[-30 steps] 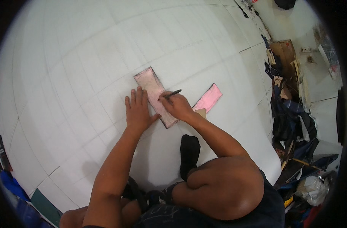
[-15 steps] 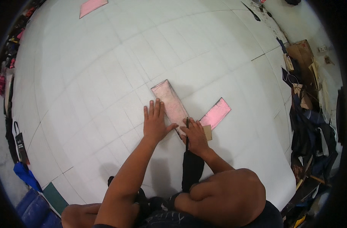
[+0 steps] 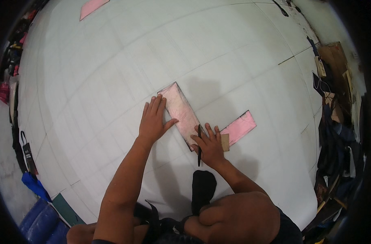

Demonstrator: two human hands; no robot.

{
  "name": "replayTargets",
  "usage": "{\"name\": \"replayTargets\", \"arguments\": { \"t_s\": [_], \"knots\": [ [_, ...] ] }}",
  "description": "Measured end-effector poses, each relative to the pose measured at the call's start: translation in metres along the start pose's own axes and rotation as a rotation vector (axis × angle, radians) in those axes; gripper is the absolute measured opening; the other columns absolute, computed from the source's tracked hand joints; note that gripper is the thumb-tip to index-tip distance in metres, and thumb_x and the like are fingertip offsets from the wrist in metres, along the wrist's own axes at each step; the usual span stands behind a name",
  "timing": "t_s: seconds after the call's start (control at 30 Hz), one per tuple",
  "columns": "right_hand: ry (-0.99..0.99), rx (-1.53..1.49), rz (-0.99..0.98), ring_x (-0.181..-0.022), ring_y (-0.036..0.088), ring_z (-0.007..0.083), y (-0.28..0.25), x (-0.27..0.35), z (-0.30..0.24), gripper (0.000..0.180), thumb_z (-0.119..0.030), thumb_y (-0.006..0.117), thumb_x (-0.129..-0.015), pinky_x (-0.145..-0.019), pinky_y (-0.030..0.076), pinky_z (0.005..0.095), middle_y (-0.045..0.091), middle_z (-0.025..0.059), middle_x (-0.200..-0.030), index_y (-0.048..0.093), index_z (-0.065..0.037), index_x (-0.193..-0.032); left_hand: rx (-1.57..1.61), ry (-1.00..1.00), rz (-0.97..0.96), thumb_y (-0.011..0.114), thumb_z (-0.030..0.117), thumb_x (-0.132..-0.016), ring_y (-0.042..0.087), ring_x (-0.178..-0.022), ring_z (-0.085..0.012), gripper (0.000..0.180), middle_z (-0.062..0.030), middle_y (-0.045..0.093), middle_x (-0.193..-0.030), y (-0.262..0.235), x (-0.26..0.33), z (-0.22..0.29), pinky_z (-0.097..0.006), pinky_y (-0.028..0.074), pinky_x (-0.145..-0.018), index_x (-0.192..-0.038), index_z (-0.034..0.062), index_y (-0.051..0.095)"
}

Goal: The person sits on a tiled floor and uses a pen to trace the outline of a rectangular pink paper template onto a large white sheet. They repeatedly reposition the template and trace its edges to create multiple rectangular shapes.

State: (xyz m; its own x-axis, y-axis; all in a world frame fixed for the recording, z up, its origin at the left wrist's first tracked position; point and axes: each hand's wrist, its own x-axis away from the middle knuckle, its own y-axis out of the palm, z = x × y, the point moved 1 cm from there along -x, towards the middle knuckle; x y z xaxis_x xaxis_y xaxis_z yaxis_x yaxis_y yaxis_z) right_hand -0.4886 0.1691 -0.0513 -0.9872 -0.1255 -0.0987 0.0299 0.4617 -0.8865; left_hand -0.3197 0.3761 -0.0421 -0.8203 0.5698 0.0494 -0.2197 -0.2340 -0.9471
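A long pale pink rectangular piece with dark edges [image 3: 180, 110] lies slantwise on the white surface in front of me. My left hand [image 3: 153, 120] rests open along its left side, fingertips on its far part and thumb stretched over it. My right hand [image 3: 212, 148] presses on its near right edge with fingers spread, and a slim black pen [image 3: 199, 152] is held between thumb and fingers. Next to the right hand is a small tan card [image 3: 225, 143], partly over a shorter, brighter pink rectangle [image 3: 241, 126].
Another pink piece [image 3: 92, 8] lies at the far left. The broad white surface [image 3: 112, 73] carries faint lines. Dark cloth and brown board [image 3: 336, 77] crowd the right edge. A blue item [image 3: 36, 187] and a dark green piece [image 3: 67, 208] lie at left. My black-socked foot [image 3: 203, 185] is near.
My left hand has slid farther along the pale pink piece, toward its far end. My right hand stays at the near end with the pen, its fingers more spread. The view has shifted slightly.
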Motion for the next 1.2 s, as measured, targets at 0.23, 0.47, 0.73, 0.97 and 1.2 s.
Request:
{"name": "replayTargets", "arguments": {
  "t_s": [0.23,0.47,0.73,0.97,1.2],
  "knots": [
    [0.016,0.023,-0.022,-0.143,0.043,0.0422,0.0,-0.002,0.0,0.034,-0.025,0.066,-0.098,-0.119,0.021,0.0661,0.058,0.0125,-0.147,0.066,-0.016,-0.131,0.078,-0.026,0.026,0.075,0.055,-0.089,0.034,-0.151,-0.0408,0.092,-0.0212,0.036,-0.163,0.002,-0.003,-0.001,-0.053,0.029,-0.123,-0.154,0.0003,0.039],
    [0.064,-0.005,-0.02,-0.147,0.038,0.0412,0.003,-0.002,0.0,0.034,-0.022,0.065,-0.099,-0.121,0.019,0.0635,0.053,0.0121,-0.154,0.063,-0.015,-0.133,0.104,-0.068,-0.001,0.075,0.053,-0.09,0.03,-0.153,-0.0397,0.093,-0.0213,0.032,-0.165,0.002,-0.002,0.0,-0.053,0.025,-0.125,-0.156,0.0001,0.037],
    [0.05,0.02,-0.014,-0.145,0.041,0.0408,0.002,-0.003,-0.001,0.036,-0.023,0.064,-0.099,-0.12,0.02,0.0624,0.054,0.012,-0.153,0.063,-0.015,-0.134,0.145,-0.092,0.004,0.077,0.05,-0.089,0.029,-0.154,-0.04,0.094,-0.0235,0.032,-0.165,0.004,-0.003,0.0,-0.053,0.023,-0.126,-0.156,-0.002,0.036],
    [0.067,0.016,-0.009,-0.145,0.041,0.0404,0.001,-0.004,0.002,0.036,-0.024,0.065,-0.099,-0.12,0.022,0.0612,0.055,0.0133,-0.151,0.063,-0.015,-0.134,0.18,-0.098,-0.016,0.08,0.047,-0.087,0.026,-0.155,-0.0396,0.097,-0.0233,0.031,-0.165,0.013,-0.008,0.002,-0.052,0.023,-0.126,-0.157,-0.0027,0.034],
    [0.04,-0.08,0.046,-0.143,0.043,0.0405,-0.004,0.0,0.009,0.038,-0.026,0.068,-0.098,-0.119,0.026,0.061,0.055,0.0156,-0.15,0.063,-0.012,-0.134,0.162,-0.171,-0.147,0.089,0.055,-0.073,0.02,-0.157,-0.0377,0.12,-0.0218,0.025,-0.167,-0.016,-0.004,0.011,-0.051,0.018,-0.129,-0.159,-0.0013,0.028]
  ]
}}
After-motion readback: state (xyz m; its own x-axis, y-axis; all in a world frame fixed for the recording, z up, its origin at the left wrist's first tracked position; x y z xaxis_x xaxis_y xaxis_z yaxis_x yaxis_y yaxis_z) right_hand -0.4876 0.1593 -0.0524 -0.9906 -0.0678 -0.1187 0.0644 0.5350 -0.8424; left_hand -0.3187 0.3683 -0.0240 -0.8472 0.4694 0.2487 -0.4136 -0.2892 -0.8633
